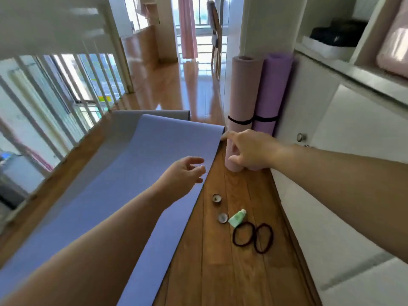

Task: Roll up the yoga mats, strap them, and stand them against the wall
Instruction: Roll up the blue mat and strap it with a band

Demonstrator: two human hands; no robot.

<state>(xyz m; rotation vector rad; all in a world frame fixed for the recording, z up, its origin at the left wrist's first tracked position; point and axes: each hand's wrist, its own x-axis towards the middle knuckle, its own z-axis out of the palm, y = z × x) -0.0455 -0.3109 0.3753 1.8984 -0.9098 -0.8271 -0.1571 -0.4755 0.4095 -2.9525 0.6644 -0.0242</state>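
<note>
Head camera view, looking down at a wooden floor (234,272) beside a white cabinet (344,195). A blue mat (123,184) lies unrolled on the floor, over a grey mat (114,133) that shows along its left and far edges. The right hand (249,149) reaches to the blue mat's far right corner, fingertips touching the edge, fingers loosely curled; whether it grips the corner is unclear. The left hand (183,180) hovers open over the mat's right edge, holding nothing. Two rolled mats, a pink mat (242,91) and a purple mat (273,89), stand upright against the cabinet, each bound by a black strap. Two dark loose bands (254,237), a small green tube (237,218) and two small round tins (217,198) lie on the floor near the blue mat.
</note>
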